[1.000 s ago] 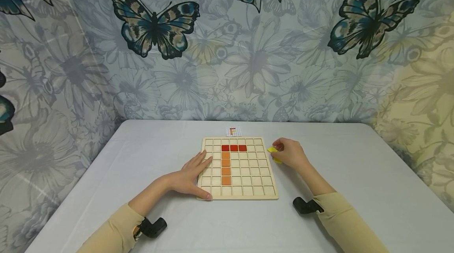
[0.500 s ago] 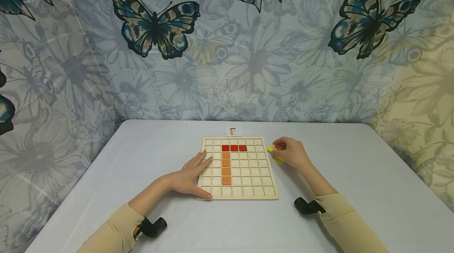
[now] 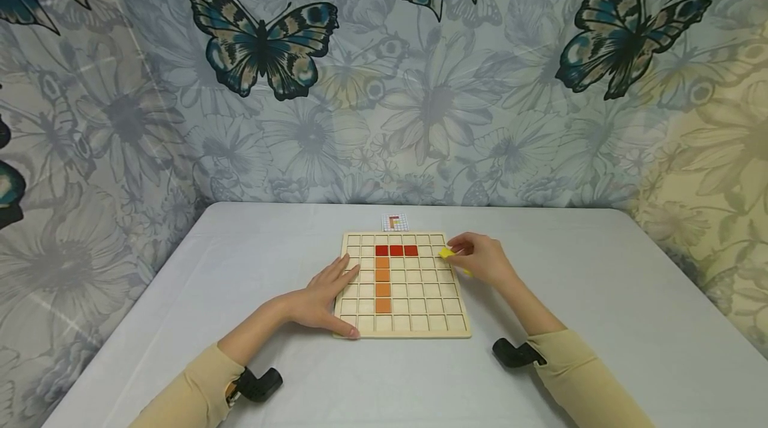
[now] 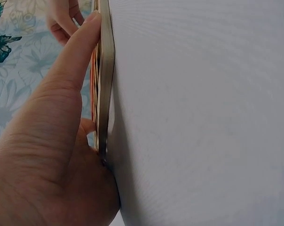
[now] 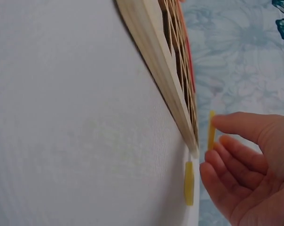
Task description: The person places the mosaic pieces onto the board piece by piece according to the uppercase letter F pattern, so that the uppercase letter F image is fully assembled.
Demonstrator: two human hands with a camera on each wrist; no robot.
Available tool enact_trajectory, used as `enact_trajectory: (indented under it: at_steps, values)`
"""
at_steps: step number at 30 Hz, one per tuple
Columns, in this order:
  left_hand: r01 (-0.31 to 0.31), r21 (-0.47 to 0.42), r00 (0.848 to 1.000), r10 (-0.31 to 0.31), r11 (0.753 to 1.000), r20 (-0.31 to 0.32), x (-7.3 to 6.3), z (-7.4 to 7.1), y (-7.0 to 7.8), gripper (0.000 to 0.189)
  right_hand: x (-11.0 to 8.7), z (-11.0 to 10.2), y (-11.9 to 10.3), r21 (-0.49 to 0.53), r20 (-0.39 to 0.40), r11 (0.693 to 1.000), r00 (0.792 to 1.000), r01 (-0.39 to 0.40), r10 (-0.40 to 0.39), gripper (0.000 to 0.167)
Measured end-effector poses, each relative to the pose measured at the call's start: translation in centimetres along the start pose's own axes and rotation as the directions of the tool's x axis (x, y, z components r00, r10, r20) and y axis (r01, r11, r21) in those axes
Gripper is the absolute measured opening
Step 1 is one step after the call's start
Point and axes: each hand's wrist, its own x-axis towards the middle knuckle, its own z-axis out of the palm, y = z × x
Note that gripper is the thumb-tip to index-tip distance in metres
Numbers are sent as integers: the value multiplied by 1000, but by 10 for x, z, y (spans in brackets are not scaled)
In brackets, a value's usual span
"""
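Note:
A wooden grid board lies on the table, with several orange tiles in one column and three red tiles in a row across its top. My left hand rests along the board's left edge, fingers spread and straight, thumb at the near left corner. Between thumb and fingers my right hand pinches a yellow tile, held just over the board's right edge. Another yellow tile is on the table beside the board, mostly hidden under the right hand in the head view.
A small printed pattern card lies behind the board. The white-covered table reaches back to a butterfly-patterned wall hanging. Black wrist cameras jut out from both sleeves.
My right hand has lifted the yellow tile and moved it left, from beside the board to over its right edge. The left hand and the board have stayed in place.

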Motion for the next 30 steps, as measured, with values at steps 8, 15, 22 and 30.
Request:
enact_trajectory:
  at_steps: [8, 15, 22, 30]
  values:
    - [2, -1, 1000, -2, 1000, -3, 0, 0, 0, 117, 1, 9, -8, 30, 43, 999, 999, -30, 29, 34]
    - [2, 3, 1000, -2, 1000, -6, 0, -1, 1, 117, 0, 19, -20, 53, 77, 999, 997, -8, 4, 33]
    - [0, 2, 1000, 0, 1000, -3, 0, -1, 0, 116, -1, 31, -33, 75, 124, 997, 992, 22, -31, 29]
    - [2, 7, 1000, -2, 1000, 1, 0, -1, 0, 116, -3, 40, -43, 92, 176, 989, 976, 112, -127, 26]
